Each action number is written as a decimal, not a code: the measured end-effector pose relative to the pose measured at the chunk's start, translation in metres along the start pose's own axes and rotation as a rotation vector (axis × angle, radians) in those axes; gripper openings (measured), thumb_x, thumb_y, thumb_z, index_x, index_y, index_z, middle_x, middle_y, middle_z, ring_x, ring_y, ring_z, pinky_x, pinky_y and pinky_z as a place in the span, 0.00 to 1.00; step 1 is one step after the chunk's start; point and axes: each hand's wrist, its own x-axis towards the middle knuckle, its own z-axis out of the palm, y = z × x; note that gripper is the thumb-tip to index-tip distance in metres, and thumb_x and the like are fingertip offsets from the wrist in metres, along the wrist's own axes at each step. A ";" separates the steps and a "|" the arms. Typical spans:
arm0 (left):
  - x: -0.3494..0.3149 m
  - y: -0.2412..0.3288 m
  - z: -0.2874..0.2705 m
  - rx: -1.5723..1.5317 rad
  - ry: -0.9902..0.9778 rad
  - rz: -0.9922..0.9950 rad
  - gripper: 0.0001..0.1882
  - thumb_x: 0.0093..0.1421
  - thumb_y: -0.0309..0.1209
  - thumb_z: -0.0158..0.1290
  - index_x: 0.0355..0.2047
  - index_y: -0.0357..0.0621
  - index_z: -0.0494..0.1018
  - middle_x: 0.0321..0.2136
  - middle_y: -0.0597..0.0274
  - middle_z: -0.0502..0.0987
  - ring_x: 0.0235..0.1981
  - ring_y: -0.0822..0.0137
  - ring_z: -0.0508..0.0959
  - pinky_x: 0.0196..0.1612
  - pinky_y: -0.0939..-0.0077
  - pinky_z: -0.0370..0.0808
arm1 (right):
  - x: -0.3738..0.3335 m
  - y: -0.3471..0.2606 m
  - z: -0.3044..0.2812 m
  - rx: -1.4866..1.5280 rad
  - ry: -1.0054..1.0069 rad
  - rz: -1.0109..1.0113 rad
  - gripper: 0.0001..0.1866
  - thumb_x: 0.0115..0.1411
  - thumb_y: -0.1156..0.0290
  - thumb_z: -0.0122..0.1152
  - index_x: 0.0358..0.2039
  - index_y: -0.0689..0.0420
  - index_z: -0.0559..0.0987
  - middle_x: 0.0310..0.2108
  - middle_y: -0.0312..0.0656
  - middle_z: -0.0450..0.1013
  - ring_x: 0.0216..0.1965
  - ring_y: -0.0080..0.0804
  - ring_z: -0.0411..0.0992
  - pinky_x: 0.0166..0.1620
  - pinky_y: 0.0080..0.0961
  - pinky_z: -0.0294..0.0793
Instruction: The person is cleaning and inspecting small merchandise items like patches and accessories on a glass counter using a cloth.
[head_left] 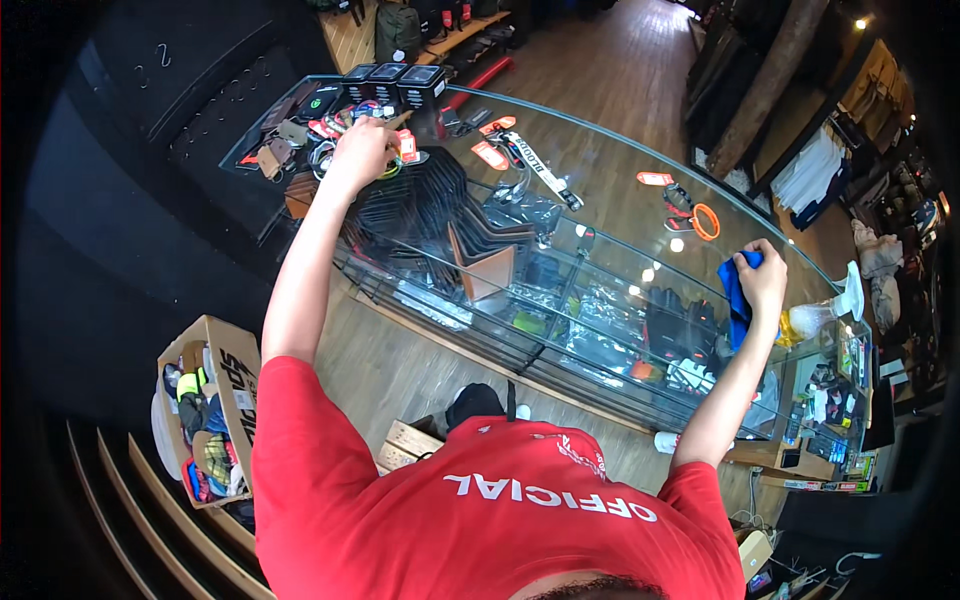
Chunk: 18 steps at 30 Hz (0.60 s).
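Observation:
My left hand point(362, 155) reaches to the far left end of the glass counter, its fingers curled down into a pile of small accessories. Red-and-white tags point(407, 146) stick out beside the fingertips; what they grip is hidden. A blue cloth point(735, 300) is bunched in my right hand point(763, 280) over the counter's right side. Close to that hand lies a spray bottle point(805, 322) with yellow liquid and a white trigger head. An orange wristband point(706, 222) and a keychain with a black-and-white strap point(545, 170) rest on the glass.
Black boxes point(420, 85) stand at the counter's back left. Dark wallets or folded goods point(420, 220) fan out near my left forearm. A cardboard box point(235, 400) of colourful items sits at lower left. Clothes racks point(815, 175) are beyond the glass counter point(620, 140) on the right.

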 end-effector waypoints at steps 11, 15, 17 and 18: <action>0.005 -0.011 0.005 0.054 0.097 0.277 0.10 0.50 0.24 0.55 0.33 0.43 0.80 0.32 0.58 0.79 0.39 0.56 0.76 0.45 0.64 0.72 | -0.002 0.005 0.003 -0.004 -0.007 0.029 0.13 0.51 0.66 0.71 0.36 0.56 0.81 0.35 0.52 0.80 0.41 0.51 0.78 0.47 0.40 0.76; 0.005 -0.008 0.002 -0.040 0.192 0.133 0.12 0.57 0.21 0.51 0.42 0.41 0.71 0.32 0.49 0.79 0.38 0.49 0.76 0.44 0.58 0.73 | -0.003 0.006 0.003 0.006 -0.006 0.030 0.13 0.51 0.66 0.71 0.36 0.55 0.81 0.36 0.52 0.80 0.42 0.51 0.78 0.47 0.40 0.76; 0.007 -0.004 0.000 -0.177 0.258 0.113 0.11 0.58 0.21 0.50 0.43 0.40 0.71 0.34 0.48 0.78 0.38 0.48 0.76 0.45 0.57 0.73 | -0.003 0.005 0.000 0.001 -0.022 0.060 0.13 0.51 0.66 0.71 0.36 0.54 0.81 0.36 0.51 0.80 0.42 0.50 0.78 0.47 0.40 0.76; 0.009 0.000 0.000 -0.316 0.323 0.090 0.11 0.59 0.21 0.49 0.43 0.39 0.71 0.36 0.46 0.77 0.38 0.46 0.76 0.45 0.56 0.73 | -0.004 0.006 0.000 0.001 -0.021 0.063 0.13 0.51 0.66 0.71 0.36 0.54 0.81 0.36 0.51 0.80 0.42 0.50 0.78 0.47 0.40 0.76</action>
